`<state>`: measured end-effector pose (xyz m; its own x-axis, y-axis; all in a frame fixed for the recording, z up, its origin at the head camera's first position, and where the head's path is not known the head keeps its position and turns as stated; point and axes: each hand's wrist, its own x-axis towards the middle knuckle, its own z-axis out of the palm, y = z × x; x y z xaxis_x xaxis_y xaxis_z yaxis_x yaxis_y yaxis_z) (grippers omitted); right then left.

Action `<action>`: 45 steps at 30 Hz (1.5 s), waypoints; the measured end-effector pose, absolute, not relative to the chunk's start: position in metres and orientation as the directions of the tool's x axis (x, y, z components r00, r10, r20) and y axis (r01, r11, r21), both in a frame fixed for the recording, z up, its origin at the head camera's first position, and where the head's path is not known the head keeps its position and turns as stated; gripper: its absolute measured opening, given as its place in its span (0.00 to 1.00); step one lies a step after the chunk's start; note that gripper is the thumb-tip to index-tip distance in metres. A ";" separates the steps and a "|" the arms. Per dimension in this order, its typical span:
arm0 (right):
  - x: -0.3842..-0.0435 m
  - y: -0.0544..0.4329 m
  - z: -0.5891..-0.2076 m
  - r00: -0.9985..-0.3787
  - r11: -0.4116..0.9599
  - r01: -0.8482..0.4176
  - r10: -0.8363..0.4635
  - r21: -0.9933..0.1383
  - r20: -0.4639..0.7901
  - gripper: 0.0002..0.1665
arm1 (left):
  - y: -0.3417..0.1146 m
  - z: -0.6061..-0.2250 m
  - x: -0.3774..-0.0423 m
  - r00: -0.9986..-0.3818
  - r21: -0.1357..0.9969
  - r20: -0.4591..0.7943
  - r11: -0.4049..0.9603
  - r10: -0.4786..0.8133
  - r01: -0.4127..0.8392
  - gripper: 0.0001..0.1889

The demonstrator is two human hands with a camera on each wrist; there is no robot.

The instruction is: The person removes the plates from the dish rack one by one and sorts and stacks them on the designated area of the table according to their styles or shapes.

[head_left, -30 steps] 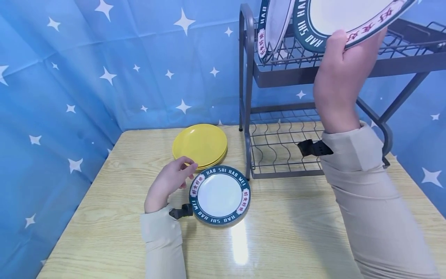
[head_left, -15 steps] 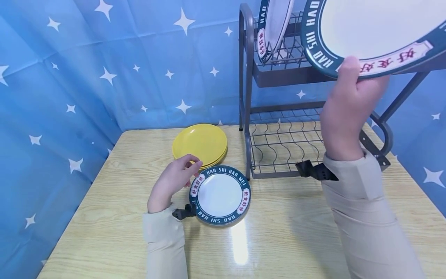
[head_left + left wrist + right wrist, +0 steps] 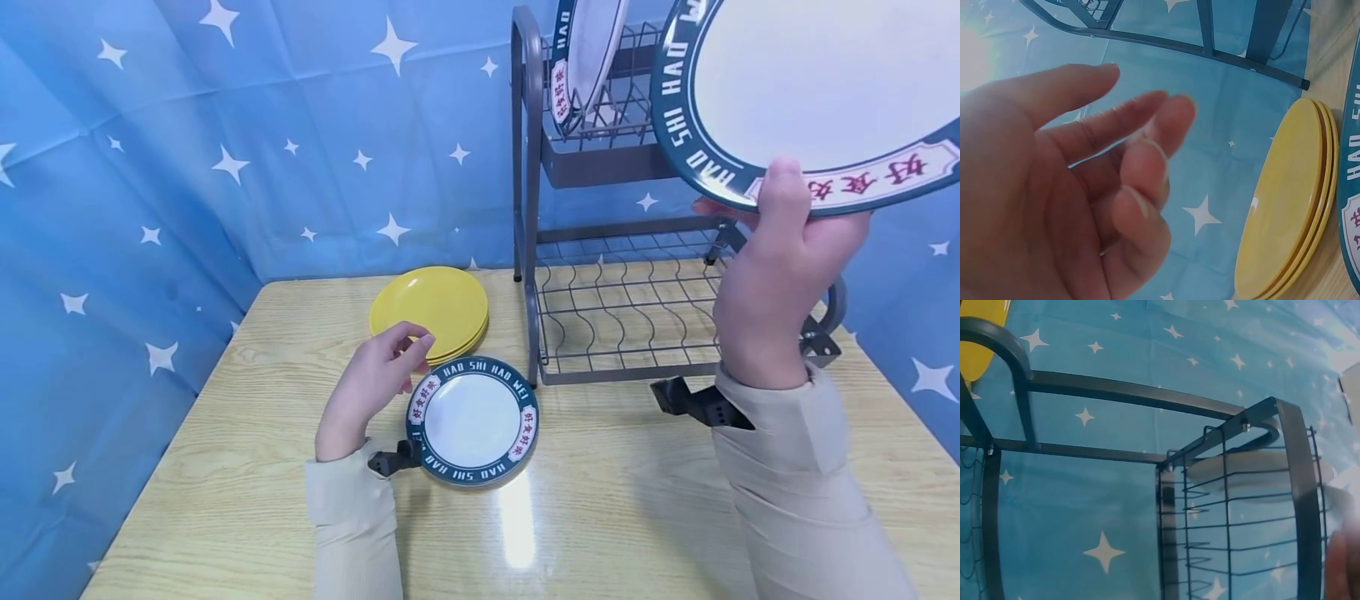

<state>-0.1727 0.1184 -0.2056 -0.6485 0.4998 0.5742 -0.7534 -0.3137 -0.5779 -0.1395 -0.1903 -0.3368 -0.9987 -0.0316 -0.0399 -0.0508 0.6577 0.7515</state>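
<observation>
My right hand (image 3: 772, 292) grips the lower rim of a white plate with a dark green lettered border (image 3: 817, 75), thumb on its face. The plate is raised at the right, in front of the rack's upper tier and partly outside the head view. A matching plate (image 3: 472, 421) lies flat on the table. My left hand (image 3: 367, 379) hovers beside it with loosely bent fingers, holding nothing. Just beyond those fingers is a stack of yellow plates (image 3: 431, 308), also seen at the right of the left wrist view (image 3: 1285, 200).
A dark metal two-tier dish rack (image 3: 600, 169) stands at the back right. In its upper wire basket another green-rimmed plate (image 3: 596, 54) stands on edge. The lower wire shelf (image 3: 622, 308) sits low over the wooden table (image 3: 247, 467). A blue star-patterned curtain (image 3: 322, 150) hangs behind.
My right hand has come down and back from the upper tier with the plate, which now faces me more fully. My left hand has shifted slightly forward.
</observation>
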 end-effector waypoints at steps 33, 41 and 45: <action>-0.150 0.133 -0.276 -0.694 -0.588 -0.698 0.415 -0.409 0.588 0.22 | -0.182 -0.326 -0.133 -0.998 0.781 0.056 0.623 -0.014 0.035 0.19; -0.154 0.135 -0.283 -0.719 -0.586 -0.671 0.367 -0.454 0.590 0.26 | -0.181 -0.324 -0.132 -0.998 0.792 0.053 0.608 0.024 0.057 0.21; -0.154 0.137 -0.286 -0.735 -0.548 -0.661 0.337 -0.513 0.588 0.23 | -0.179 -0.324 -0.133 -0.998 0.793 0.048 0.606 0.029 0.056 0.21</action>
